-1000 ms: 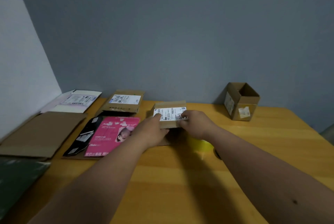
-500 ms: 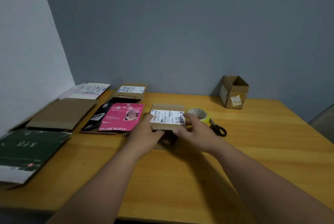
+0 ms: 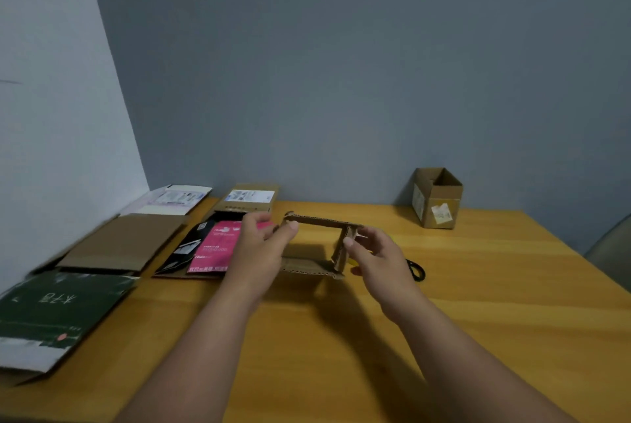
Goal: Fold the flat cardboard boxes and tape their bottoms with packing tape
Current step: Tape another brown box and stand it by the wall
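Cardboard box (image 3: 317,245): opened to tube, held above wooden table (image 3: 478,286), centre. My left hand (image 3: 263,245) pinches left wall; my right hand (image 3: 379,252) pinches right wall. Scissors (image 3: 416,270) just beside right hand. Flat boxes (image 3: 126,245) along left. Folded box (image 3: 437,197) far right, by wall.

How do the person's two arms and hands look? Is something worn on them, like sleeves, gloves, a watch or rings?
Both forearms are bare right to the frame's bottom edge; no sleeves show. The left hand and right hand wear no gloves. No watch, bracelet or ring is visible, though motion blur softens the fingers.
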